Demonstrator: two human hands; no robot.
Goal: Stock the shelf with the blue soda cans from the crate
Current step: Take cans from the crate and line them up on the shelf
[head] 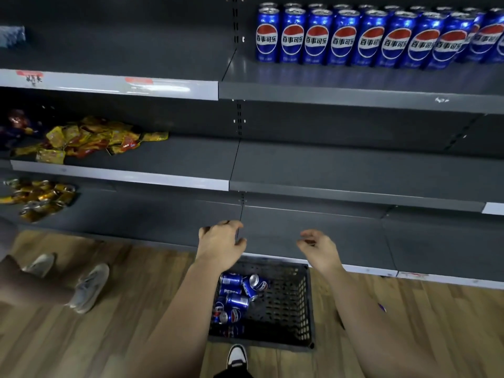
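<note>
A black plastic crate (289, 309) stands on the wooden floor below me, with several blue soda cans (237, 298) lying loose in its left half. On the top grey shelf (354, 96) at the upper right, several blue soda cans (368, 36) stand upright in rows. My left hand (221, 245) hovers above the crate's far left corner, fingers loosely curled, holding nothing. My right hand (317, 248) hangs to the right of it, over the bottom shelf edge, fingers also loosely curled and empty.
Yellow and red snack packets (90, 139) lie on the middle shelf at left. Gold cans (41, 197) lie on the lower shelf at left. Another person's legs and grey shoes (87, 287) are on the floor at left. My shoe (236, 357) is just before the crate.
</note>
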